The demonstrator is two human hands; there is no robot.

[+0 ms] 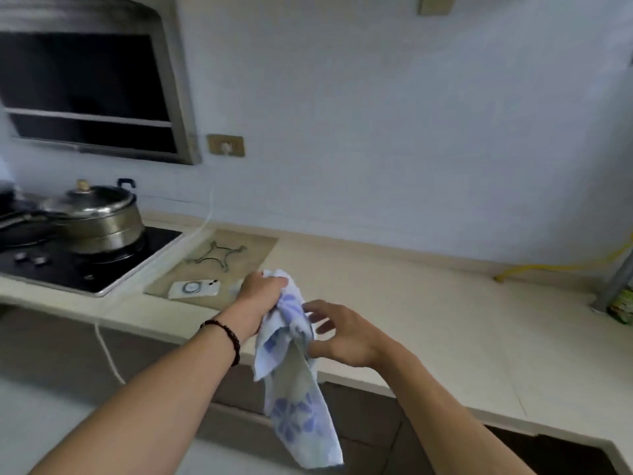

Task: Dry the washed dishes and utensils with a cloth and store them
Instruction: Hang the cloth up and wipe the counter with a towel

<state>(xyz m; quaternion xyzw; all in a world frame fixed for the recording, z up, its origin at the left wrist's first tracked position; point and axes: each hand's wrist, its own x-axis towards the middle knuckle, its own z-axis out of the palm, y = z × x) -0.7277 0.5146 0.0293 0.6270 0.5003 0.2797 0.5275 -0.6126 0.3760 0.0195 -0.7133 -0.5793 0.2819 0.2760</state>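
Left hand [260, 296] gripping cloth [294, 382] top, hanging lengthwise downward past counter [428, 323] front edge; right hand [342, 334] fingers spread, touching cloth.

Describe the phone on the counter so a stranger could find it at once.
Start at the black glass stove on the left of the beige countertop. Just right of it lies a tan mat; the white phone lies flat on its near edge, unlike the thin wire trivet behind it.
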